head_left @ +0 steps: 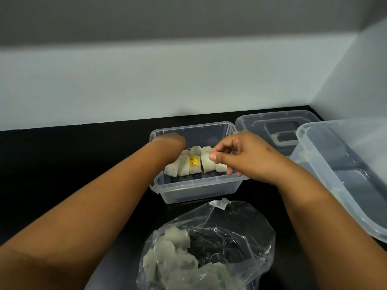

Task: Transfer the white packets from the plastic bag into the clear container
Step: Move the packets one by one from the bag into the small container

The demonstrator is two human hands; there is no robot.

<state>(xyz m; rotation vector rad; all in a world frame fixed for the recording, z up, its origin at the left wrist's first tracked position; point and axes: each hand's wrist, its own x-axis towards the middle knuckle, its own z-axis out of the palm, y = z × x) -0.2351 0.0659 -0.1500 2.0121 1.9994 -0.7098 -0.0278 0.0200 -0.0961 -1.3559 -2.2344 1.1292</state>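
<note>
Nearest me, below both wrists, the plastic bag lay open on the black counter, with white packets heaped inside it. Just beyond the bag stood the clear container, and I had both hands over it. My right hand pinched a packet between thumb and curled fingers at the right end of a row of packets standing inside; one in the row bore a yellow tag. My left hand reached into the container's far left corner; its fingers were hidden behind the wrist, so I could not tell its grip. Right of my right hand lay a clear lid and a larger clear bin.
</note>
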